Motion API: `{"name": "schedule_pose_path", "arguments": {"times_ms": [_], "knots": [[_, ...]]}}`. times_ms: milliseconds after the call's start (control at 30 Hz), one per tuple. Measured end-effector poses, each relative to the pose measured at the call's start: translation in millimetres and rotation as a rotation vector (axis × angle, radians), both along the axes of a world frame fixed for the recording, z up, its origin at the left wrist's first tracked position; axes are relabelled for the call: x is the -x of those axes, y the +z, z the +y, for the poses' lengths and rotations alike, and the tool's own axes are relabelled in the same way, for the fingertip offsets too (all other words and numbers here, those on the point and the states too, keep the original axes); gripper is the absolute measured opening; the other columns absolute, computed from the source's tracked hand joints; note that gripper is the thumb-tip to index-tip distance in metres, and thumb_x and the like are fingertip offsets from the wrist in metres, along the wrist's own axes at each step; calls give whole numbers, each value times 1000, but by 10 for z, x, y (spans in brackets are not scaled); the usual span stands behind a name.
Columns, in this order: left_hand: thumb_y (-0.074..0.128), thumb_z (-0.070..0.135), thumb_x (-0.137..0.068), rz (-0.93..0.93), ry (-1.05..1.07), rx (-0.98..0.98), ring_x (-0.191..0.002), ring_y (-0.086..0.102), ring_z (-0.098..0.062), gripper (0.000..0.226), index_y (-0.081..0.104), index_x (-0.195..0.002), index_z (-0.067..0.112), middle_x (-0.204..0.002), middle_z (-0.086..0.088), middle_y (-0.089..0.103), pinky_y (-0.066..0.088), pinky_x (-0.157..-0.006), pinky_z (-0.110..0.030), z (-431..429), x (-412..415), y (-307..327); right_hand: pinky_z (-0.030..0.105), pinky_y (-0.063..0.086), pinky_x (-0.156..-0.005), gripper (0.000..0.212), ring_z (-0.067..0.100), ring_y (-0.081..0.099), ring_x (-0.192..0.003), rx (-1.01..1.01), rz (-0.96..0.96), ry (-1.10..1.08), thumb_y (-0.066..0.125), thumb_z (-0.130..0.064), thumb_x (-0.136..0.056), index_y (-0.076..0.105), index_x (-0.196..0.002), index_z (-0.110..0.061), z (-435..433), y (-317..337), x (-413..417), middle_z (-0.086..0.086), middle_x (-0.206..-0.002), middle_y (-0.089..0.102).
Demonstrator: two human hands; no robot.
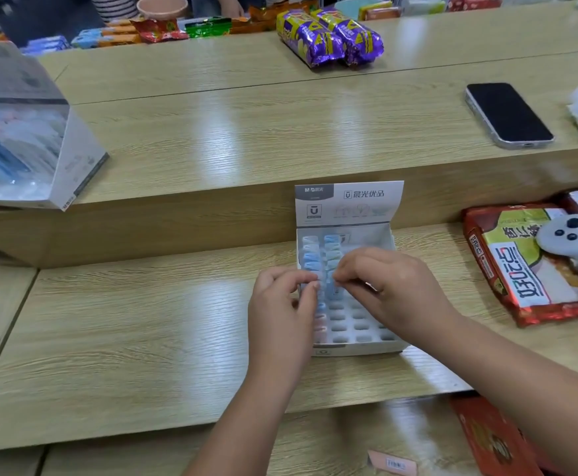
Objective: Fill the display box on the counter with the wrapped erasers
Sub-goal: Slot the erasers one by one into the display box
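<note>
On the lower counter: display box open, lid upright
Wrapped erasers: partly fill its two left columns
Right hand: fingertips pinch a blue eraser
Left hand: fingers curled alongside; grip unclear

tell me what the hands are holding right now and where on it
A blue wrapped eraser, pinched at its upper end by fingers of the left hand and the right hand, over the display box. Exact contact is blurred.
</note>
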State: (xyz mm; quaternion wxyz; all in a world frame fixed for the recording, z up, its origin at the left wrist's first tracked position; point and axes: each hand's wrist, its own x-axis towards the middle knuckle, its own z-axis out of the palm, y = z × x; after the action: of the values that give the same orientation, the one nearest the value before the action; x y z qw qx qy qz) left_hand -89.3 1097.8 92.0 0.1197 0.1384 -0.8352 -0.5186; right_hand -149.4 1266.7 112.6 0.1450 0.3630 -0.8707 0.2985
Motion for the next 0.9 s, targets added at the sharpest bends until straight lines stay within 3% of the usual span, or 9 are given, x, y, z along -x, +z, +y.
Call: {"name": "schedule_pose_path", "arguments": {"times_ms": [200,300,367,500,600,700,800,900], "knots": [[67,19,-96,-18,3,-83,-90,66,-7,15,77,-96,31,-109,15,56,62,-75,-36,3,-4,-36,30,49,-49,6,15,58,-62,-123,-37,-46,79,-17,-81,73,-85,-16,34,-18,-17,-4,-90,64],[68,19,-95,-1,5,-54,-91,63,1,15,77,-95,31,-108,16,57,58,-77,-24,-5,-1,-56,28,44,-48,7,10,45,-64,-172,-64,-61,78,-20,-83,76,-89,-20,25,45,-38,-3,-88,58],[68,19,-94,1,9,-25,-94,60,5,15,76,-95,31,-108,15,59,53,-77,-15,-12,3,-54,32,47,-54,11,11,51,-70,-179,-106,-69,75,-20,-85,77,-95,-22,38,90,-79,-4,-90,59],[72,22,-92,-30,-19,-170,-99,63,5,18,74,-105,34,-111,14,64,59,-84,-27,-47,-113,29,28,49,-74,18,14,61,-92,-29,-123,-176,70,-19,-89,74,-106,-22,142,173,-382,-6,-100,62],[75,27,-88,-60,-41,-250,-103,64,4,26,70,-111,38,-115,13,68,56,-80,-17,-120,-427,51,24,46,-80,15,13,61,-92,128,-71,-188,64,-19,-90,73,-103,-19,206,87,-883,-5,-98,62],[73,30,-84,-30,28,-256,-99,68,-5,23,69,-102,44,-108,13,69,52,-78,-14,-157,-981,-75,23,45,-81,16,14,60,-90,156,-62,-123,64,-15,-90,70,-104,-19,285,-244,-1467,-4,-98,62],[69,35,-83,-24,69,-172,-92,69,-11,22,67,-100,49,-101,15,68,51,-77,-13,-146,-1568,-309,29,49,-77,15,17,62,-89,34,-202,-145,61,-20,-92,68,-105,-23,432,-731,-1866,-4,-98,65],[74,32,-83,-145,24,-48,-90,67,-9,22,67,-98,46,-101,18,64,49,-74,-11,-45,-2017,-711,30,48,-82,26,20,61,-101,-285,-474,-292,65,-30,-89,66,-114,-24,624,-1152,-1977,-4,-111,63]]}}
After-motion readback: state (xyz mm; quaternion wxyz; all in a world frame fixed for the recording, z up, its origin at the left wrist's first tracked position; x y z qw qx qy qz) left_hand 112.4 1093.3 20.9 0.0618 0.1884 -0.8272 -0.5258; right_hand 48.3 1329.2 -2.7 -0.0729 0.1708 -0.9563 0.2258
